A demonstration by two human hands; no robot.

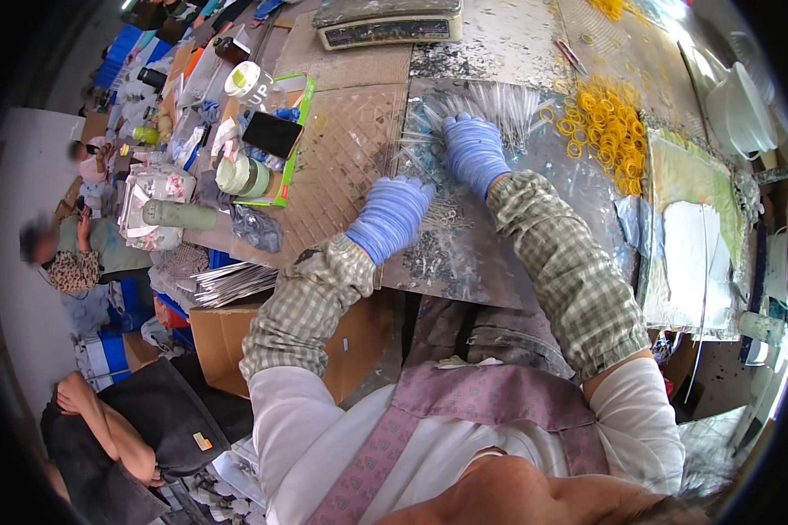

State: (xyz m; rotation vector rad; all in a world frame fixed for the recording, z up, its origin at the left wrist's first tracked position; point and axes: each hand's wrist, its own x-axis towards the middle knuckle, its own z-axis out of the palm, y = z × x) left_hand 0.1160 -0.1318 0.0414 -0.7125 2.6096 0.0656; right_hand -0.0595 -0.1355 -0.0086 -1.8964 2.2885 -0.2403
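Observation:
Both my hands wear blue knit gloves and checked sleeve covers. My right hand lies palm down on a fan of thin clear plastic sticks spread over a worn metal worktop. My left hand rests lower and to the left, fingers curled over small wire pieces on the same worktop. Whether either hand grips anything is hidden by the gloves. A heap of yellow rubber bands lies to the right of my right hand.
A scale stands at the far edge. Tape rolls, a phone and clutter sit in a green tray at left. A patterned mat lies beside my left hand. Other people sit at lower left. Cardboard boxes stand under the table.

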